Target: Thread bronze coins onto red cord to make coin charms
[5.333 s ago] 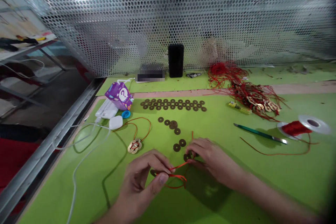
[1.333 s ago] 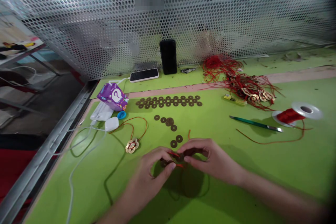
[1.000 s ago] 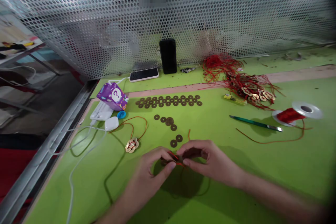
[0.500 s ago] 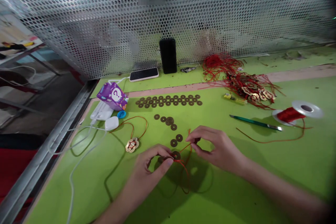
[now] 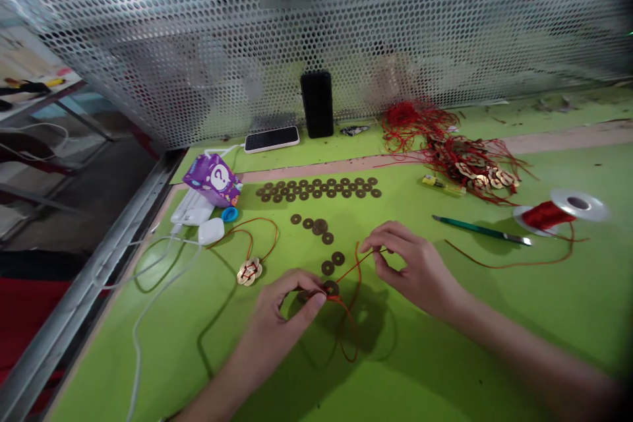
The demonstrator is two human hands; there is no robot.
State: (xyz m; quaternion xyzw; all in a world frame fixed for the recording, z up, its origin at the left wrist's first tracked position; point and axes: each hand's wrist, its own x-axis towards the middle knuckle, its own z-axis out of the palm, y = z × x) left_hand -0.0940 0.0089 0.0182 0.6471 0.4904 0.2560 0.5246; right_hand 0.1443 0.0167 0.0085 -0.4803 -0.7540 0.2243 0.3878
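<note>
Between the thumb and fingers of my left hand (image 5: 289, 306) are dark round coins (image 5: 330, 288) with holes, partly hidden by the fingers. A red cord (image 5: 352, 268) runs from these coins up to my right hand (image 5: 408, 267), which pinches it and holds it taut. Another part of the cord loops down below the coins over the table. Just beyond my left hand lie two loose coins (image 5: 337, 258). To the left rests a tied coin flower (image 5: 249, 271) of shiny gold coins with red cord.
Rows of holed coins (image 5: 317, 190) lie farther back. At right are a spool of red cord (image 5: 548, 216), a green tweezers-like tool (image 5: 479, 230), a yellow lighter (image 5: 444, 185) and a heap of corded coins (image 5: 475, 165). A purple box (image 5: 212, 179) and white cables stand left; a phone (image 5: 317, 104) leans upright.
My right hand has moved up and to the right, drawing the red cord farther out from the coins. My left hand stays nearly in place, still pinching the coins.
</note>
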